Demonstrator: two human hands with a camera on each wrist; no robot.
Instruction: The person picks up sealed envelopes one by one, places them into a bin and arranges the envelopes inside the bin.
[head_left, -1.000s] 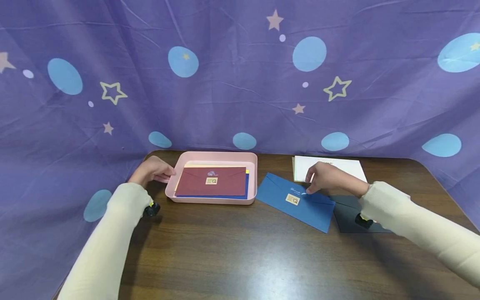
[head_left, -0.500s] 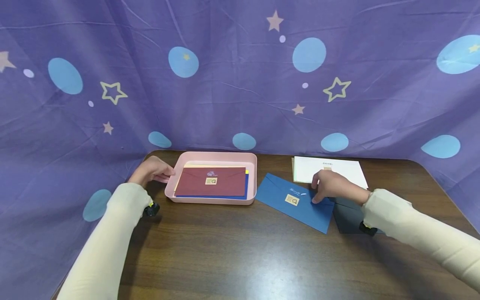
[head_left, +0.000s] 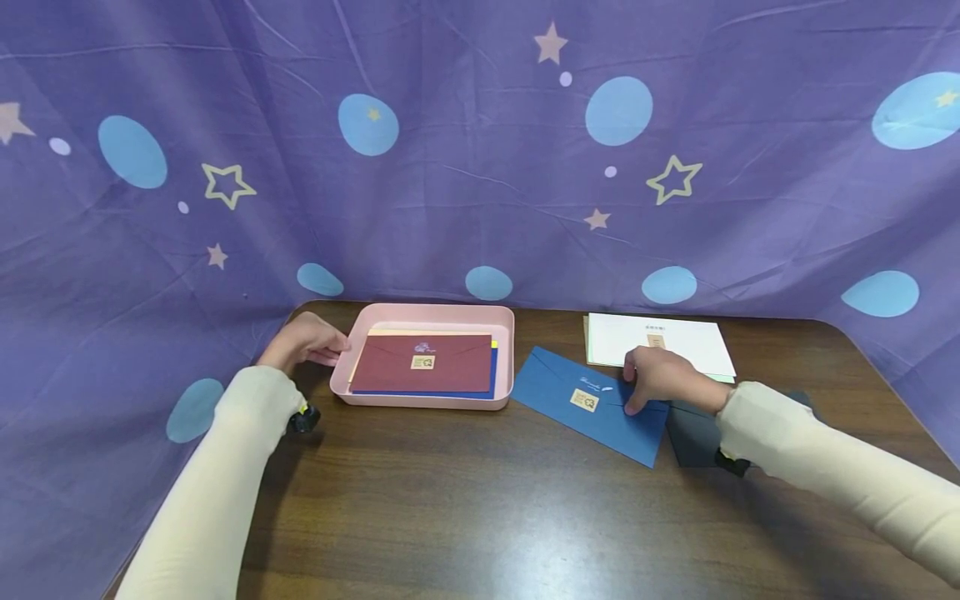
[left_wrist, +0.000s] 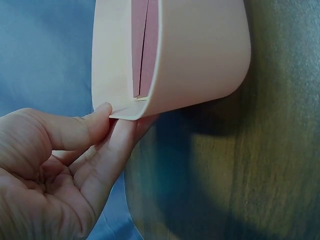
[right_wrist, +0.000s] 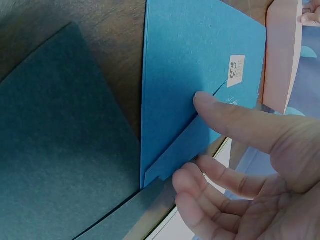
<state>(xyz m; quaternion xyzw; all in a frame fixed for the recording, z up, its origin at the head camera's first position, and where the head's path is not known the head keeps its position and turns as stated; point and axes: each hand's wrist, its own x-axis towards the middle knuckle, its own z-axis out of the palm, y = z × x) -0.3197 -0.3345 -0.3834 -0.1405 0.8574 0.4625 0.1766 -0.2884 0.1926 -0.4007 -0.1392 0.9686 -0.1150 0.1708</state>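
Observation:
In the head view my left hand [head_left: 303, 342] pinches the left rim of a pink tray [head_left: 438, 313], thumb inside and fingers outside in the left wrist view. A dark red envelope [head_left: 386, 367] lies uppermost in the tray, over a blue one and pale ones. Right of the tray, a blue envelope [head_left: 558, 385] with a small label lies askew on the table. My right hand [head_left: 663, 377] grips its upper right part: the thumb [right_wrist: 207, 104] presses its face, while the curled fingers [right_wrist: 187, 182] are at its far edge.
A dark green-black envelope [head_left: 693, 437] lies partly under my right wrist, its corner meeting the blue envelope. White envelopes [head_left: 618, 335] are stacked behind my right hand. A purple curtain with stars [head_left: 450, 208] hangs behind the table [head_left: 420, 500].
My right hand has slid right along the blue envelope, from near its printed writing towards its right end, and slightly down. The left hand and the tray have stayed in place.

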